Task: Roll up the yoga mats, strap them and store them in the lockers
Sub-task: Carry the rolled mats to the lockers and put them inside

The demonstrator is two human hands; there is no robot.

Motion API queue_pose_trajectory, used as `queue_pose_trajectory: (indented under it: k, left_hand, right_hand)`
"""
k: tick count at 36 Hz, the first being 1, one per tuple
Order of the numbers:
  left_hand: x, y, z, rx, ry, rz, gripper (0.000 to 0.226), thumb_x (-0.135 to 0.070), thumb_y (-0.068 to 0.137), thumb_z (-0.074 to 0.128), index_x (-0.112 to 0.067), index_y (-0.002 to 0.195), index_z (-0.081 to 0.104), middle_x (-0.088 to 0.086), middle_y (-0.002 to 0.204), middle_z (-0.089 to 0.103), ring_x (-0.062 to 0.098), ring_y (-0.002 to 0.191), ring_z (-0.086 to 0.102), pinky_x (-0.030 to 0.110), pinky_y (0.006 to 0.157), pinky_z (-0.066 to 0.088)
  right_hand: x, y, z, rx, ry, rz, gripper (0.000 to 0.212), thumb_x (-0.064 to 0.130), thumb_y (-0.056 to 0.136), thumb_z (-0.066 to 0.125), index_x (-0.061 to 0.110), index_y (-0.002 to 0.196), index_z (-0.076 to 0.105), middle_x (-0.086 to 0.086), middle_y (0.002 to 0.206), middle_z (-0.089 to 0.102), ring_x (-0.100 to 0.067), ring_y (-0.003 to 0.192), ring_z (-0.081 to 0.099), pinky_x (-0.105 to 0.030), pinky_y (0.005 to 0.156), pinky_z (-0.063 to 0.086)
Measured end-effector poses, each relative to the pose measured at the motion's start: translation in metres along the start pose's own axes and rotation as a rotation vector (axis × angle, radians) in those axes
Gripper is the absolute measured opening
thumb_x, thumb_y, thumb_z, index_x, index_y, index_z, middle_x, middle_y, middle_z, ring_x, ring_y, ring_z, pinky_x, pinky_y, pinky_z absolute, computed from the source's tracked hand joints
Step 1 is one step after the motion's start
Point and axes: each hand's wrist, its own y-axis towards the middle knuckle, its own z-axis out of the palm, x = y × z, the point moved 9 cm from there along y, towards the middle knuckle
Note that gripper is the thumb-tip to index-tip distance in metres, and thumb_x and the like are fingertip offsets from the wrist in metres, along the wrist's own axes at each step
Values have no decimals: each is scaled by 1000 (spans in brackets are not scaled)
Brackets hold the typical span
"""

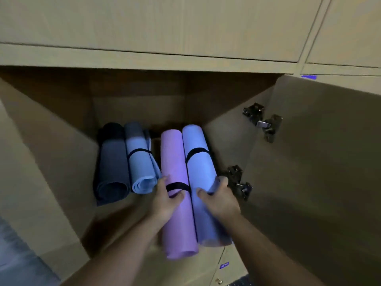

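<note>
Several rolled mats lie side by side in an open locker (61, 153). A pink mat (175, 159) with a black strap sticks out past the locker's front edge; my left hand (167, 201) grips it at the strap. Right of it lies a light blue mat (198, 168), also strapped and also sticking out; my right hand (218, 199) holds its right side with the thumb on top. Further left, fully inside, lie a dark grey mat (112, 162) and a strapped pale blue mat (140, 162).
The locker door (321, 162) stands open on the right, with two dark metal hinges (263, 120) near my right hand. Closed wooden locker fronts (165, 23) are above and below. A strip of floor (12, 254) shows at lower left.
</note>
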Motion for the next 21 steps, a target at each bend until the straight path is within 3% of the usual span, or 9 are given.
queue_pose_trajectory:
  k: [2,6,9,11,14,17,21]
  left_hand:
    - [-3,11,1,-29,45,33,60,-14,79,78,-8,129,45,9,133,47,19,117,50,21,93,35]
    - [-17,26,-2,-36,162,105,54,-18,78,78,-6,123,50,6,123,47,23,117,48,25,95,37]
    - [-32,27,2,33,211,236,40,-19,76,81,-18,108,56,-1,116,44,15,115,46,15,92,31]
    - [-37,25,10,158,224,285,40,-29,72,83,-23,102,57,-4,119,46,10,117,45,8,92,27]
    - [-38,16,17,295,309,335,57,-59,59,74,-27,104,62,-12,127,41,3,125,35,-3,93,15]
    - [-32,3,27,406,440,399,66,-75,49,61,-42,106,56,-15,140,32,4,138,16,7,106,8]
    - [-24,-14,34,514,510,453,80,-77,47,53,-40,118,57,-22,143,17,2,142,-6,15,110,3]
  right_hand:
    - [7,20,0,13,-44,-14,68,52,86,61,11,132,31,-16,129,53,-35,115,56,-38,90,45]
    - [23,50,5,41,-187,-99,63,47,87,59,12,134,37,-17,129,52,-37,116,53,-40,94,45]
    - [31,59,12,90,-294,-188,63,45,89,55,19,142,35,-17,133,48,-38,118,50,-39,96,44]
    - [32,59,13,107,-323,-226,62,43,90,54,19,144,35,-15,137,46,-36,120,49,-38,96,44]
    - [33,53,12,117,-310,-289,61,40,90,56,19,145,37,-10,146,38,-33,128,42,-39,101,41]
    - [31,39,7,100,-329,-351,60,39,90,58,22,145,38,-5,149,35,-28,134,35,-37,105,37]
    - [24,16,2,66,-381,-384,67,48,86,60,26,145,36,-2,150,33,-27,135,34,-37,105,36]
